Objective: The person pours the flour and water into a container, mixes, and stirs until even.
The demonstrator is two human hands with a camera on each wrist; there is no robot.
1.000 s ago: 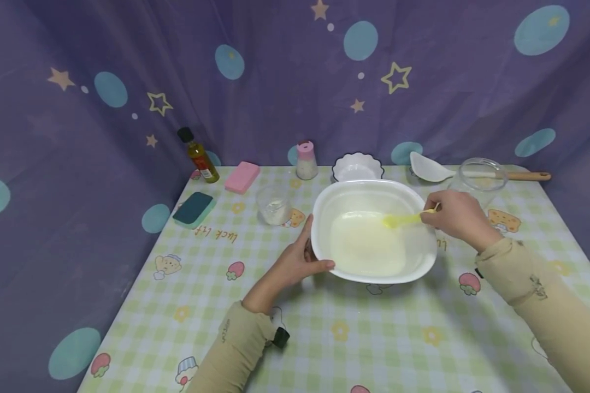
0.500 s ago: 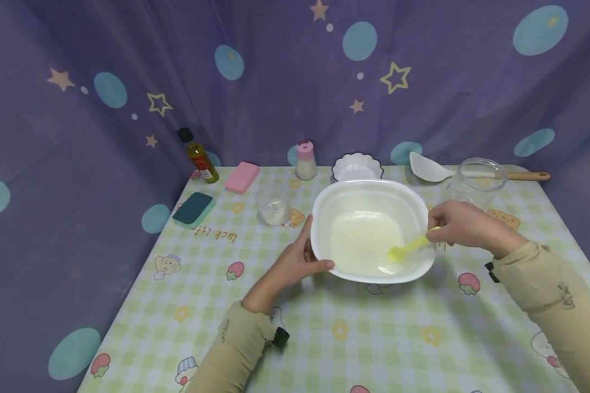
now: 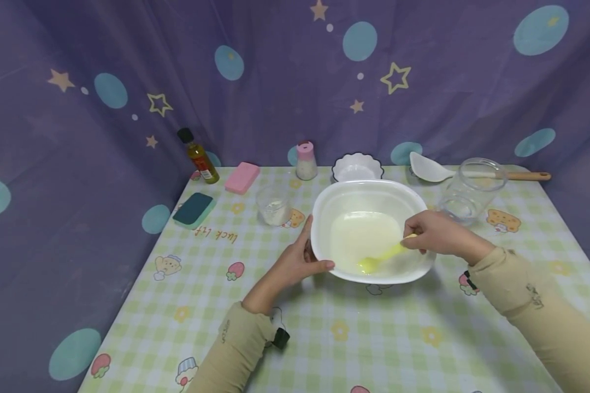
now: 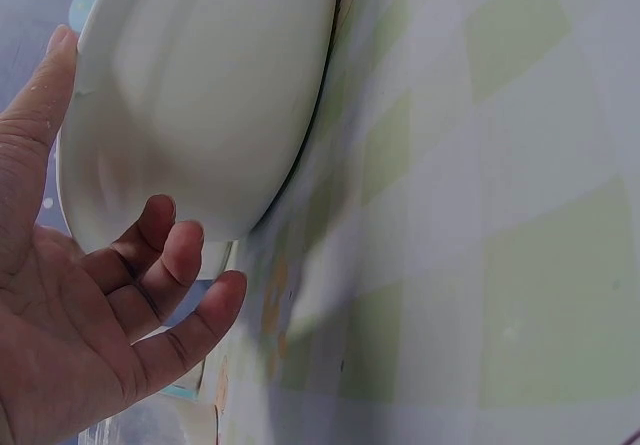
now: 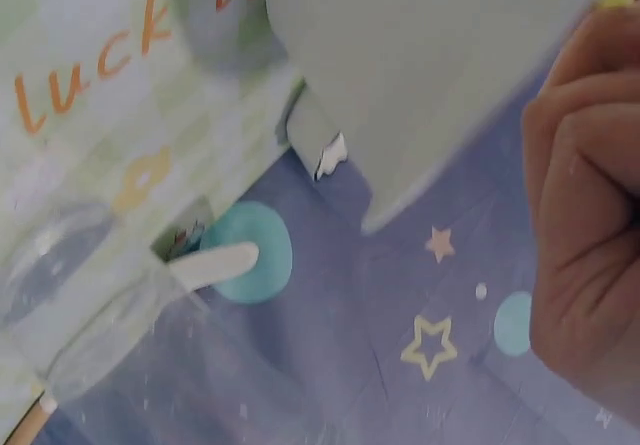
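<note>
A white basin of pale liquid is steadied on the tabletop by the left hand, its grip wrapped on the near-left rim. A yellow spoon is pinched in the right hand, its bowl dipped in the liquid.

Orange lettering on the tablecloth — "luck", upside down from the head, then illegible letters.
</note>
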